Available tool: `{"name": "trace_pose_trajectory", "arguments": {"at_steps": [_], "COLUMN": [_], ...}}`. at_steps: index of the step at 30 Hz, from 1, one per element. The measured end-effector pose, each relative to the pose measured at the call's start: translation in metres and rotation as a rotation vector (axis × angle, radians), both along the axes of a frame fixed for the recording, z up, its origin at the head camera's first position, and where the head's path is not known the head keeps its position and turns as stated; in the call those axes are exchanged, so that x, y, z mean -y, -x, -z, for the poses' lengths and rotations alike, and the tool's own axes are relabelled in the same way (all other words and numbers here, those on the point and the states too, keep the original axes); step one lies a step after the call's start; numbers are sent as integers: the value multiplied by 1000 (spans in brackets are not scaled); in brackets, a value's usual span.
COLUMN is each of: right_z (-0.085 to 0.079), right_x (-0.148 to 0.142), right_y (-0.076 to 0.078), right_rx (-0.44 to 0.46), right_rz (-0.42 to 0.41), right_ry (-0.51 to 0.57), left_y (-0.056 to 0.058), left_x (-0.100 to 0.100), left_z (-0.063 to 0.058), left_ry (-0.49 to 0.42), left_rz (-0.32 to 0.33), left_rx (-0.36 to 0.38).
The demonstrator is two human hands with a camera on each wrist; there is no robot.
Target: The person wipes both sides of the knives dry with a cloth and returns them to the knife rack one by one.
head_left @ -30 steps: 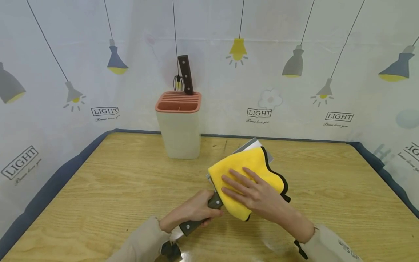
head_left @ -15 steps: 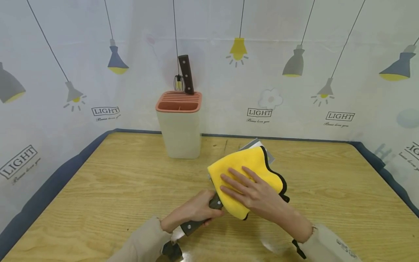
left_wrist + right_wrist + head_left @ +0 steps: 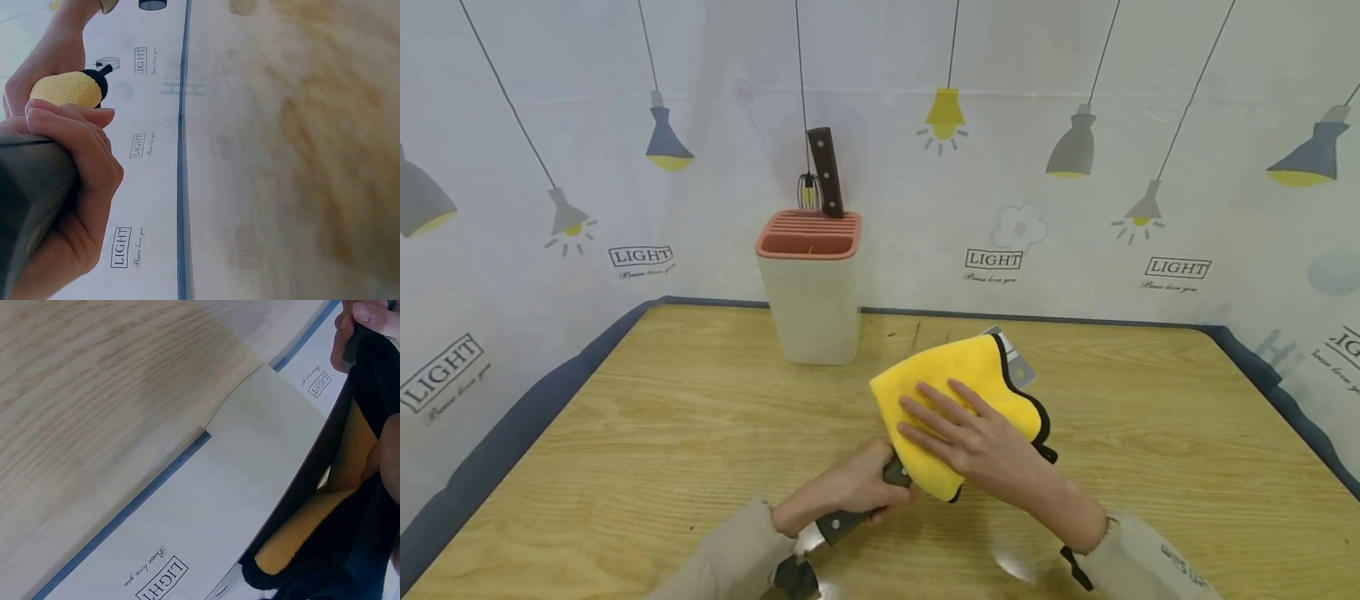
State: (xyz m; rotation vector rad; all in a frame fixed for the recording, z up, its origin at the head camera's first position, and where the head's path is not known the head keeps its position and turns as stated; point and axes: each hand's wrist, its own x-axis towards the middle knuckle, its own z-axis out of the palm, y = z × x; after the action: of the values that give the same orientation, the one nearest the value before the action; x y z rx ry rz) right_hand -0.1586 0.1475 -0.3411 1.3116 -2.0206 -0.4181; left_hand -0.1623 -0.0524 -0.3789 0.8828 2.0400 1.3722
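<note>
My left hand (image 3: 853, 483) grips the dark riveted handle (image 3: 842, 523) of a cleaver, holding it tilted up to the right. Most of its broad blade (image 3: 1019, 369) is hidden beneath a yellow cloth (image 3: 898, 383) with black edging; a far corner with a hole shows. Over the cloth lies my right hand (image 3: 973, 442), fingers spread along the blade and thumb hidden from the head view. In the right wrist view, the cloth (image 3: 284, 547) folds around the blade's underside. The left wrist view has the handle (image 3: 31, 200) large beside my left fingers.
A cream knife holder (image 3: 816, 312) with a pink slotted lid (image 3: 808, 233) stands at the back of the wooden table (image 3: 662, 433). Another dark-handled knife (image 3: 826, 171) sticks up from it. Behind hangs a white curtain (image 3: 895, 183) printed with lamps.
My right hand and the cloth have shifted slightly left along the blade, toward the handle. More of the blade's far corner shows. My left hand keeps its hold.
</note>
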Motion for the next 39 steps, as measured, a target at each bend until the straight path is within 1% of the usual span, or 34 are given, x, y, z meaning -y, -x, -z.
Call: {"name": "trace_pose_trajectory", "arguments": {"at_steps": [7,12,16,23,30,39], "right_z": [2,0,-1,-1,1,2], "right_x": [-2,-6,-11,-22,-33,-45], "right_y": [5,7,10,17,21,27], "right_rx": [23,62,76,96,138,103], "right_rz": [9,80,142,195,272,342], "right_ry": [73,108,132,208,266,343], "left_y": [-1,-3,-4,-4,-4,-4], "left_x": [-1,0,1,2,3,4], "left_z": [-3,-4,-4,-3,-3,-3], "left_ry": [34,70,78,76,67,77], "left_rz": [-35,-81,-107,-123,-100,-138], "left_rx": [-2,-15,-21,-15,18,11]}}
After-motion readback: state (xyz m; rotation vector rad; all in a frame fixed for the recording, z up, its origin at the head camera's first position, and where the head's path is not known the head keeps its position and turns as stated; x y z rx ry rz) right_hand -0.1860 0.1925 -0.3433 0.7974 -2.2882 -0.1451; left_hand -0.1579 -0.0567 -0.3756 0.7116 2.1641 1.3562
